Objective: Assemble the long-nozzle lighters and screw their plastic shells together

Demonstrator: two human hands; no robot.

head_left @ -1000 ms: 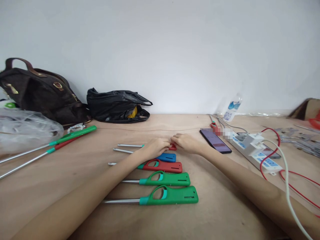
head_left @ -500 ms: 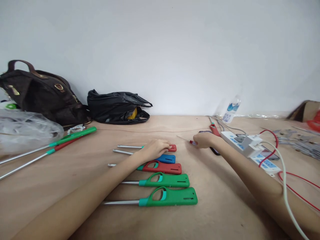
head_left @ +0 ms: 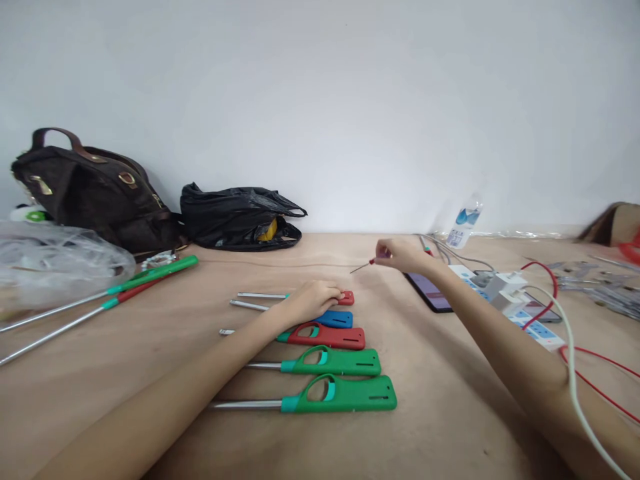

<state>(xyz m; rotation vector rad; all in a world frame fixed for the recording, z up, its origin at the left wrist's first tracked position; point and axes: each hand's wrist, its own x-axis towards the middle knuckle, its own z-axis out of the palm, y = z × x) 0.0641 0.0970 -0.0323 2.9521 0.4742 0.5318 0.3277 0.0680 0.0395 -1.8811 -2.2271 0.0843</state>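
Observation:
In the head view, my right hand [head_left: 400,256] is closed round the small red handle of a screwdriver [head_left: 361,268], raised above the table with its thin shaft pointing down to the left. My left hand [head_left: 313,300] is closed over the farthest red gas lighter [head_left: 346,297], its fingers hiding the lighter's middle. Below it lie a blue gas lighter [head_left: 340,319], partly covered by that hand, and another red gas lighter [head_left: 345,337]. Nearest me are a green gas lighter [head_left: 353,362] and a second green gas lighter [head_left: 367,393]. Their metal tubes all point left.
At left lie two more long lighters [head_left: 165,269] beside a clear plastic bag [head_left: 60,263]. A dark bag [head_left: 100,193] and a black plastic bag [head_left: 225,217] stand by the wall. Right are a phone [head_left: 430,293], a power strip [head_left: 543,333], cables and a bottle [head_left: 464,223].
My right hand has lifted the screwdriver up off the table and a little to the left, uncovering more of the phone. My left hand stays on the far red lighter.

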